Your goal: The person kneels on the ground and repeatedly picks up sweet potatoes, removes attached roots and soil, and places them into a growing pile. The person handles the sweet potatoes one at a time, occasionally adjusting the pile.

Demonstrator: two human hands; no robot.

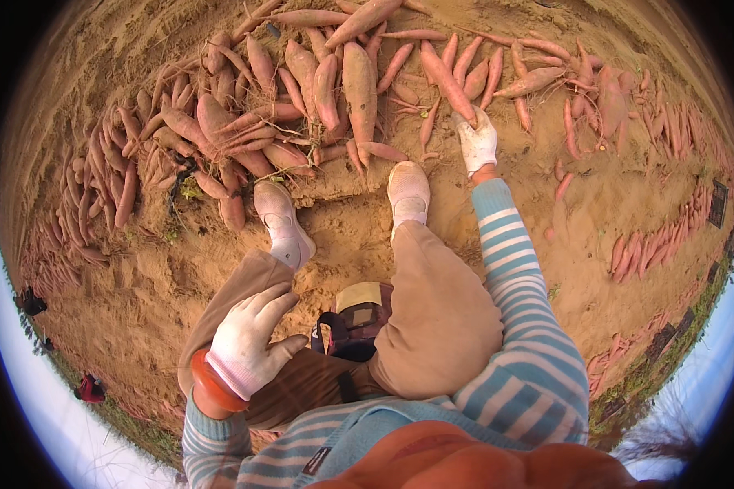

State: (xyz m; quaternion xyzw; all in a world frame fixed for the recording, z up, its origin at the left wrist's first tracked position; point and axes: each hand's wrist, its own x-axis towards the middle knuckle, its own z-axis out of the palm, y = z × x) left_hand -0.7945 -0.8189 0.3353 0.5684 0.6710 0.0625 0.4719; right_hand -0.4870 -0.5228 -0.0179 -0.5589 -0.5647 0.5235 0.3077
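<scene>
A long reddish sweet potato [445, 79] has its near end in my right hand [478, 140], which wears a white knitted glove. Several slim sweet potatoes [465, 59] lie on the soil just beyond it. My left hand [254, 339], gloved in soiled white, hovers over my left thigh with its fingers apart and nothing in it. An orange band [215, 382] circles that wrist. Ahead of my feet lies a heap of sweet potatoes [359, 85], some still joined by thin roots. Larger roots at its middle are coated with dry soil.
Sandy soil [563, 244] spreads around me. A bag-like item [361, 318] with dark straps sits between my legs. Sweet potato rows run left [98, 177] and right [654, 241]. Dark crates [717, 205] stand at far right. Other people [90, 388] are distant at left.
</scene>
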